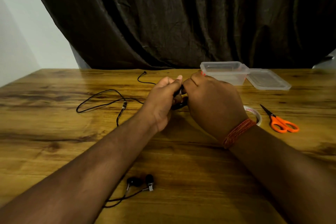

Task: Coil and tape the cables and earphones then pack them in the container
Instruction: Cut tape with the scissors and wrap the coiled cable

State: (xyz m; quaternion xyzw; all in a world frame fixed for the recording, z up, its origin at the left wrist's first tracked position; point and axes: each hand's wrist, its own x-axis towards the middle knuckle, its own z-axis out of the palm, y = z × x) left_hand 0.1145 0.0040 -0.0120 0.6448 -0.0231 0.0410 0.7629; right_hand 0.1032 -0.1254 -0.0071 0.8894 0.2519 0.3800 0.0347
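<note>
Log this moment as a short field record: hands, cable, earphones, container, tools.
left hand: grips black coiled cable
right hand: grips same coil
black cable: partly coiled between hands; loose end trails left on table
earphones: near edge, uncoiled
container: open, looks empty; lid beside it
tape roll: behind right wrist
scissors: right, closed
</note>
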